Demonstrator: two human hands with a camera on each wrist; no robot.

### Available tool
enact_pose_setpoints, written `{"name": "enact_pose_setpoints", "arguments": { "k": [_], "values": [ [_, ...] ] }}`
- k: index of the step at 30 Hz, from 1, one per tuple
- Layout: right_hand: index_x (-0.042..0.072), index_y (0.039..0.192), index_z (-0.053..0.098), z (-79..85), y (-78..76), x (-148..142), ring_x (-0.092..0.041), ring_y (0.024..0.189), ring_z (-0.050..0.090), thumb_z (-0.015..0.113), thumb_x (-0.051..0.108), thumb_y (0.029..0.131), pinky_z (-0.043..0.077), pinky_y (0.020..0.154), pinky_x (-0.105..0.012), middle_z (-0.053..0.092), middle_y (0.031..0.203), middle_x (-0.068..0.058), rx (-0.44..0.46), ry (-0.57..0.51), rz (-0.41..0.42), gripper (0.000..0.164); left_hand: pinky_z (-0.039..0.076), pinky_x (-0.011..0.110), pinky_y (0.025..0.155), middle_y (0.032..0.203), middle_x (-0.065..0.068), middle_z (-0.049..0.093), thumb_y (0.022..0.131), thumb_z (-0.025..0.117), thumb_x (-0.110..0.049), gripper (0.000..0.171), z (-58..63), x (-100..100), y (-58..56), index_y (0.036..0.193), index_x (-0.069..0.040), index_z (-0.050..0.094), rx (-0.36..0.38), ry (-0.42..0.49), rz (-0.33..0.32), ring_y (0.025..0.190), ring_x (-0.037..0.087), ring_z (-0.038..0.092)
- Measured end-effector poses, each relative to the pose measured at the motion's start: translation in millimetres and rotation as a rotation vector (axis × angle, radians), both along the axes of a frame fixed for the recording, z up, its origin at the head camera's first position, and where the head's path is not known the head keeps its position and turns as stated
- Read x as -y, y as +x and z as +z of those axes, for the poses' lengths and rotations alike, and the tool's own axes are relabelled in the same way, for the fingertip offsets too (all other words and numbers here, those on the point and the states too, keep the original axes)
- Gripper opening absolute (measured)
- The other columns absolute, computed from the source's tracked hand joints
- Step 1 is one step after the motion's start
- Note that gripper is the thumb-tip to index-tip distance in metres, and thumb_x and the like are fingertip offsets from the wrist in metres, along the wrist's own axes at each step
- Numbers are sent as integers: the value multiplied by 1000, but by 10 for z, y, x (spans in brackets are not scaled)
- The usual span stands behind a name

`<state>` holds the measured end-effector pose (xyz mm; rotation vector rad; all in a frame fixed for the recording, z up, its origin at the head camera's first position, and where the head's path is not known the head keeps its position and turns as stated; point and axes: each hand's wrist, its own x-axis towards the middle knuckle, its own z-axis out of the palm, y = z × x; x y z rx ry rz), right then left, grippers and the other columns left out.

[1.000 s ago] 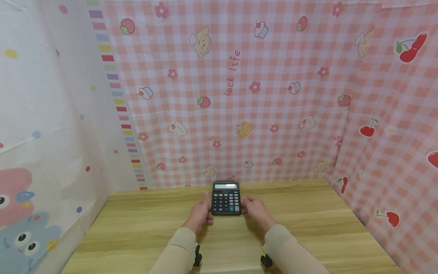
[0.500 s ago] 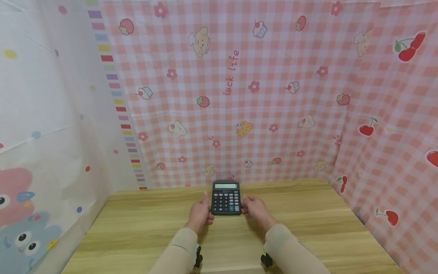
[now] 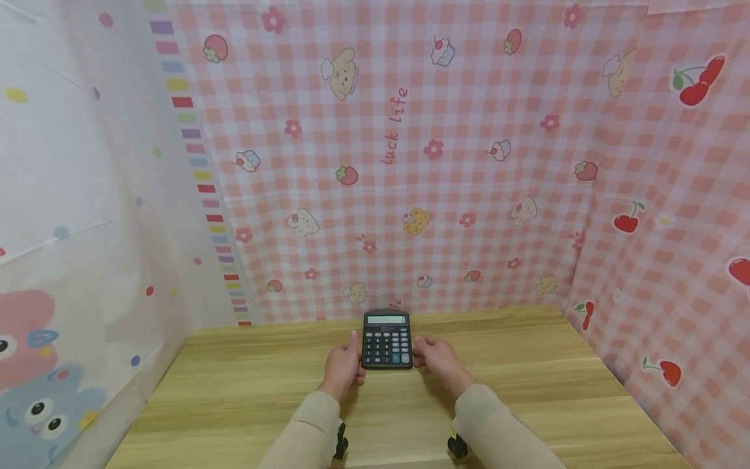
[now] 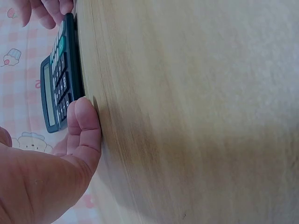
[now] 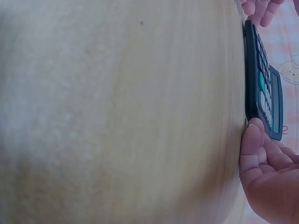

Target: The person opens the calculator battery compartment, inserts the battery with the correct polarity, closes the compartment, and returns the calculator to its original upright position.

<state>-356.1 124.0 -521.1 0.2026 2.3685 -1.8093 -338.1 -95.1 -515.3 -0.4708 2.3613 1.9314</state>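
Observation:
A black desktop calculator (image 3: 387, 340) with white and teal keys faces up at the back of the wooden table, its display toward the wall. At its left side is my left hand (image 3: 342, 367), thumb raised and the other fingers bent in. The left wrist view shows these fingertips (image 4: 83, 109) at the calculator's near edge. My right hand (image 3: 436, 357) holds the opposite side with curled fingers. Close by the calculator's lower corner, the right wrist view shows its fingertips (image 5: 253, 133). The far sides of both hands are hidden.
A pink checked cloth (image 3: 375, 169) with printed figures hangs right behind the calculator. White printed cloth (image 3: 76, 195) closes off the left side, and cherry-printed cloth (image 3: 674, 260) the right. Bare wood of the tabletop (image 3: 527, 365) spreads on both sides.
The bright glare on the calculator's display has gone and the display looks even. Both hands stay at its sides, almost still. The head view has shifted very slightly.

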Motion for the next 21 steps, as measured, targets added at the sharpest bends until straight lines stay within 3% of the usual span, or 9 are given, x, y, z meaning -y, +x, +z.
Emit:
{"name": "enact_pose_setpoints", "arguments": {
  "k": [10,14,16,21],
  "values": [
    [-12,143,58,-3,-9,-20,-23,95,71,47,30,115,63,82,-35,74,121,-23,-8,9,9,51,61,30,59,84,12,63,114,40,-54,71,-29,36,-14,140,10,55,-9,-10,-14,66,17,63],
    [-11,146,55,21,8,-47,-26,102,73,47,32,115,64,88,-40,72,128,-25,-3,13,31,54,59,32,61,75,9,62,113,41,-54,73,-14,85,-4,145,10,54,-30,-106,-37,67,19,63],
    [-9,147,56,40,17,-57,-26,105,72,48,34,115,63,91,-41,71,129,-24,2,20,39,54,61,37,71,81,12,67,113,41,-55,74,4,111,5,145,10,55,-47,-188,-50,75,23,66],
    [-5,150,55,61,42,-82,-24,97,69,51,37,114,62,83,-38,71,117,-20,-49,90,76,55,55,56,106,121,28,72,113,44,-51,70,30,169,34,141,12,58,-131,-367,-84,114,41,70]
  ]
}}
